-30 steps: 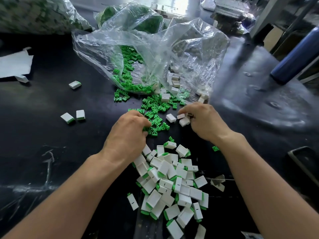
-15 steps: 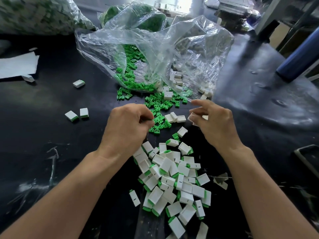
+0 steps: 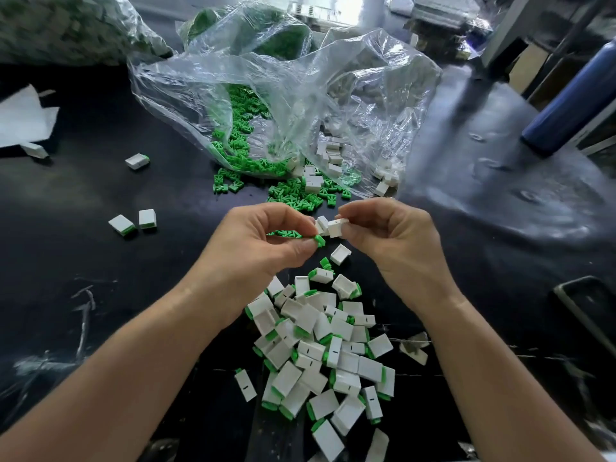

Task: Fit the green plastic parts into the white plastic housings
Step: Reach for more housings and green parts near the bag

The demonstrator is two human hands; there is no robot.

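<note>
Your left hand [image 3: 263,248] pinches a green plastic part [image 3: 319,240] at its fingertips, and your right hand [image 3: 396,241] pinches a white plastic housing [image 3: 337,226], the two pieces just beside each other above the black table [image 3: 100,278]. Beyond your hands, loose green parts [image 3: 300,198] spill from a clear plastic bag [image 3: 283,95]. Nearer you lies a heap of fitted housings [image 3: 320,345].

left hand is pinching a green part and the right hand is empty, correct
Not quite. In the head view the left hand does pinch a green part, but the right hand is not empty: its fingertips pinch a white housing.
</note>
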